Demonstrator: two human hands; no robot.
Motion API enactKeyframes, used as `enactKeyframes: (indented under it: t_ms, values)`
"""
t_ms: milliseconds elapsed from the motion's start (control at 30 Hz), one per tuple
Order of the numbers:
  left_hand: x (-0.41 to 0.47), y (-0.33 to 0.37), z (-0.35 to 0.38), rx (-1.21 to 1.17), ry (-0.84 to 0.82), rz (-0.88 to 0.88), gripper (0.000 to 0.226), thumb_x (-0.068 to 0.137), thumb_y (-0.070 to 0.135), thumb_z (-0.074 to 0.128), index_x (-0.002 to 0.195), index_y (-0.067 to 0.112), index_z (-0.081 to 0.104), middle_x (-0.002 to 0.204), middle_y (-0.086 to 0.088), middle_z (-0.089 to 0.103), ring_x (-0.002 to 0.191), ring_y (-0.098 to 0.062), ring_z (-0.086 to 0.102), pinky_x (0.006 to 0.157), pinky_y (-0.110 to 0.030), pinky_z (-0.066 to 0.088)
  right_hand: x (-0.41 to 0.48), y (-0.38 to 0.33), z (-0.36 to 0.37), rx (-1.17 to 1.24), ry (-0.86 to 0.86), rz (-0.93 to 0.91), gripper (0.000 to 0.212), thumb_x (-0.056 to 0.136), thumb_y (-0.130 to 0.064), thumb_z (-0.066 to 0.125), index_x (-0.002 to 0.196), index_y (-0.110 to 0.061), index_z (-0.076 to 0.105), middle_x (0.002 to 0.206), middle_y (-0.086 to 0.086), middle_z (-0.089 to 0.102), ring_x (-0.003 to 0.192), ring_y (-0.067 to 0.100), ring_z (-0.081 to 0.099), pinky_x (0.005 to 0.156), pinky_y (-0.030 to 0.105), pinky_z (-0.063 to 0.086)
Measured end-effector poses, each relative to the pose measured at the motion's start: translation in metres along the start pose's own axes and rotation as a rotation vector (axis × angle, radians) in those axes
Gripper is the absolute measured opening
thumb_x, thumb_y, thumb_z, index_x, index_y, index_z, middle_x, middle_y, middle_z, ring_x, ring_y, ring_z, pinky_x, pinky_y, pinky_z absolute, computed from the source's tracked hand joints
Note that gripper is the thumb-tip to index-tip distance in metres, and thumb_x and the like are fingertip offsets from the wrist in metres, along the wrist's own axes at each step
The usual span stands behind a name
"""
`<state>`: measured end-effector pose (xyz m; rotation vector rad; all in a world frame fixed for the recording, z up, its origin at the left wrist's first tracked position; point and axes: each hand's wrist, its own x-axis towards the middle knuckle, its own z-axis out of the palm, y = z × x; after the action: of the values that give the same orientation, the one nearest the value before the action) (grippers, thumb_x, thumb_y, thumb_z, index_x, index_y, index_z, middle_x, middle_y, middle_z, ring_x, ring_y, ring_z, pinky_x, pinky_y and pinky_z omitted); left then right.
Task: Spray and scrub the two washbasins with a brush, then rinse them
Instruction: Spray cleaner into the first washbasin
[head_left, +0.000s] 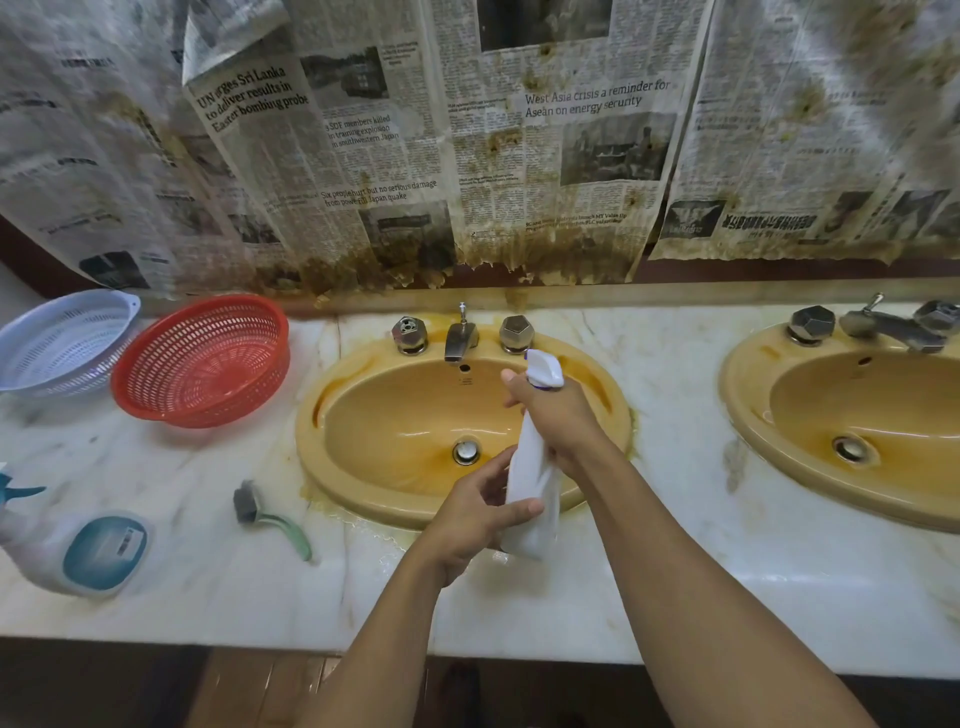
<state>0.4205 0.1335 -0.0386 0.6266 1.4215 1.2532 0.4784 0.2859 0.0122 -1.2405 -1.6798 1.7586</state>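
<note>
A white spray bottle (530, 467) is held tilted over the front of the left washbasin (322, 467), with its nozzle pointed towards the tap (461, 340). Its neck is gripped by the right hand (556, 421), and its lower body is clasped by the left hand (478, 519). The right washbasin (748, 415) is set well apart. A green-handled brush (270, 517) is laid on the marble tabletop (208, 571), just left of the left washbasin. Further left, 2 baskets are placed side by side: a red basket (202, 358) and a pale basket (62, 343). A teal-labelled bottle (98, 551) is seen near the front edge. Stained newspaper (415, 156) is hung behind.
</note>
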Motion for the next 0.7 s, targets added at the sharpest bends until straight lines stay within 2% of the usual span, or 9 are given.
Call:
enactKeyframes:
  t_ms: [67, 133, 200, 267, 367, 533, 633, 700]
  values:
    - [-0.005, -0.002, -0.003, -0.005, 0.004, 0.001, 0.066, 0.087, 0.019, 0.083, 0.139, 0.049, 0.057, 0.135, 0.005, 0.067, 0.123, -0.022, 0.065, 0.092, -0.067, 0.055, -0.001, -0.002, 0.009, -0.049, -0.016, 0.027, 0.041, 0.088, -0.05, 0.072, 0.074, -0.012, 0.066, 0.062, -0.009, 0.058, 0.063, 0.014, 0.052, 0.063, 0.03, 0.04]
    - [-0.01, -0.006, -0.008, -0.001, 0.006, -0.009, 0.069, 0.086, 0.022, 0.084, 0.14, 0.051, 0.054, 0.137, 0.006, 0.066, 0.123, -0.021, 0.065, 0.09, -0.067, 0.055, -0.001, 0.001, 0.02, -0.102, -0.004, 0.062, 0.042, 0.086, -0.054, 0.071, 0.07, -0.016, 0.061, 0.061, -0.008, 0.058, 0.061, 0.016, 0.053, 0.062, 0.031, 0.041]
    - [-0.016, -0.01, -0.013, -0.003, 0.008, -0.025, 0.068, 0.086, 0.024, 0.083, 0.142, 0.049, 0.053, 0.138, 0.007, 0.065, 0.124, -0.022, 0.065, 0.092, -0.068, 0.054, -0.001, 0.006, 0.032, -0.137, 0.035, 0.099, 0.041, 0.08, -0.059, 0.069, 0.074, -0.019, 0.061, 0.074, -0.002, 0.064, 0.069, 0.021, 0.059, 0.067, 0.034, 0.046]
    - [-0.021, -0.013, -0.018, 0.0, 0.021, -0.032, 0.068, 0.087, 0.025, 0.083, 0.142, 0.049, 0.053, 0.139, 0.008, 0.065, 0.125, -0.021, 0.065, 0.094, -0.067, 0.054, -0.003, 0.013, 0.04, -0.127, 0.067, 0.123, 0.041, 0.077, -0.06, 0.068, 0.079, -0.02, 0.063, 0.078, 0.0, 0.067, 0.071, 0.023, 0.061, 0.066, 0.033, 0.046]
    - [-0.029, -0.013, -0.023, 0.009, 0.041, -0.033, 0.069, 0.088, 0.025, 0.082, 0.143, 0.052, 0.051, 0.139, 0.01, 0.064, 0.124, -0.017, 0.065, 0.091, -0.058, 0.057, -0.008, 0.016, 0.045, -0.098, 0.026, 0.099, 0.04, 0.084, -0.055, 0.071, 0.077, -0.015, 0.069, 0.063, -0.008, 0.063, 0.064, 0.017, 0.058, 0.062, 0.03, 0.043]
    - [-0.046, -0.017, -0.027, -0.025, 0.071, -0.071, 0.07, 0.088, 0.026, 0.082, 0.145, 0.049, 0.049, 0.132, 0.006, 0.068, 0.123, -0.019, 0.065, 0.079, -0.046, 0.061, -0.012, 0.018, 0.055, -0.079, -0.085, 0.098, 0.033, 0.09, -0.044, 0.071, 0.086, -0.011, 0.071, 0.06, -0.011, 0.061, 0.055, 0.008, 0.056, 0.051, 0.022, 0.042]
    - [-0.055, -0.026, -0.029, -0.046, 0.061, -0.096, 0.072, 0.087, 0.026, 0.083, 0.146, 0.046, 0.047, 0.131, 0.001, 0.069, 0.121, -0.024, 0.066, 0.073, -0.048, 0.06, -0.012, 0.025, 0.069, -0.182, -0.094, 0.17, 0.035, 0.085, -0.046, 0.071, 0.078, -0.013, 0.066, 0.065, -0.003, 0.065, 0.063, 0.018, 0.06, 0.061, 0.029, 0.044]
    - [-0.061, -0.03, -0.032, -0.055, 0.058, -0.101, 0.071, 0.086, 0.028, 0.083, 0.145, 0.047, 0.048, 0.132, 0.003, 0.068, 0.121, -0.025, 0.066, 0.072, -0.048, 0.059, -0.012, 0.031, 0.079, -0.235, -0.081, 0.21, 0.037, 0.083, -0.049, 0.071, 0.082, -0.012, 0.067, 0.075, 0.002, 0.071, 0.072, 0.024, 0.066, 0.067, 0.034, 0.049]
